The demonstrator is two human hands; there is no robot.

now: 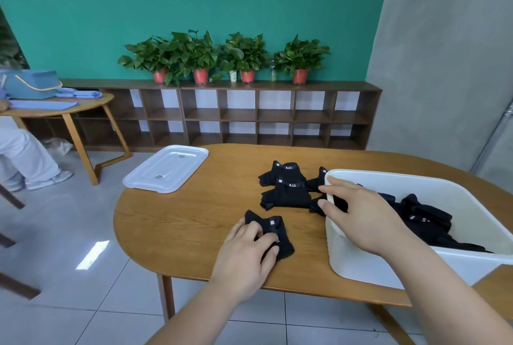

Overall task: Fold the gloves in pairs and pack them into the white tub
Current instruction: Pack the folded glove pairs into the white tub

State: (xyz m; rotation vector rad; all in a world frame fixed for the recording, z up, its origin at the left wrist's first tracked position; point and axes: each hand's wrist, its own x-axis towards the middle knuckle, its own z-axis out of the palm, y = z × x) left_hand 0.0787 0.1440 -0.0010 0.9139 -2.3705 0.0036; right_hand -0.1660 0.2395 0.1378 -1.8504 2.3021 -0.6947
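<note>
Left hand (247, 247) on the near folded glove pair (277, 229), which lies on the wooden table (194, 222): fingers curled over its left half, thumb pressing its near edge, the white-tagged cuff showing just beyond the fingertips. Right hand (361, 214) lies across the left rim of the white tub (361, 261): fingers straight and slightly spread, tips and thumb projecting past the wall. More black gloves (286, 189) lie just left of the tub, beyond both hands. Packed gloves (424, 219) inside the tub. White lid (166, 168) at the table's far left.
</note>
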